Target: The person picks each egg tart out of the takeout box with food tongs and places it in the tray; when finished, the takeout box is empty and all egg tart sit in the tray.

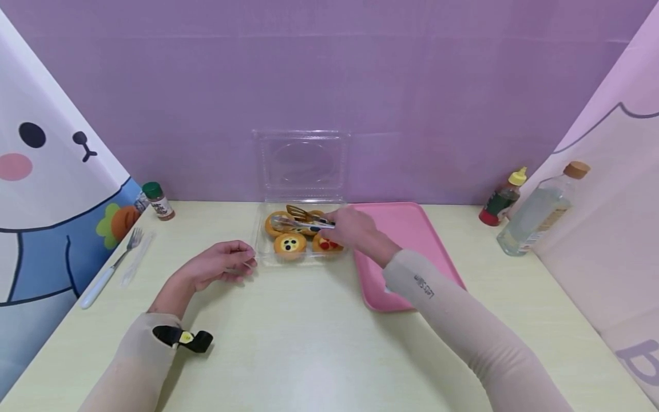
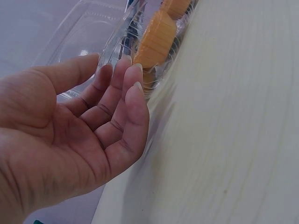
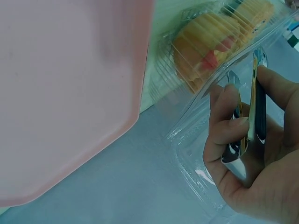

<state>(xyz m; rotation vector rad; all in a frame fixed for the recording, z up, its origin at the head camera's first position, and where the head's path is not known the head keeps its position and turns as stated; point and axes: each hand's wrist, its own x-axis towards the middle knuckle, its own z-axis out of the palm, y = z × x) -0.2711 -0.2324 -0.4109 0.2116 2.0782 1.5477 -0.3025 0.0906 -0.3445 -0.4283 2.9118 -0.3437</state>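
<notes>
Purple wall (image 1: 329, 97) across the back; pale table (image 1: 309, 355) in front. Right of middle, flat pink tray (image 1: 407, 246). Just left of tray, clear plastic box (image 1: 264, 243), hinged lid (image 1: 304, 166) standing up at the rear. Far right, clear bottle (image 1: 538, 214) with brown cap.

Left hand (image 1: 218, 266) loosely curled, thumb apart from fingers, nothing held; fingertips just beside left wall of box. Right hand (image 1: 355, 226) over right rear of box, fingers curled round tongs (image 1: 316, 225). Tong arms a little parted, reaching left above rear tarts (image 1: 270, 230). (Contact with any tart hard to tell from these angles.)

All tarts inside box. Near row: face-topped tart (image 1: 290, 245) left, red-topped tart (image 1: 328, 244) right.

Handling, by judgement: box thin, light, apt to flex and slide; best steadied low on a side wall. Tongs stiff, probably slick on bare metal; best held at dark grips (image 3: 260, 109). Tarts likely light, fragile at rim; best taken low across opposite ridged sides, squeezing gently, clear of toppings.
</notes>
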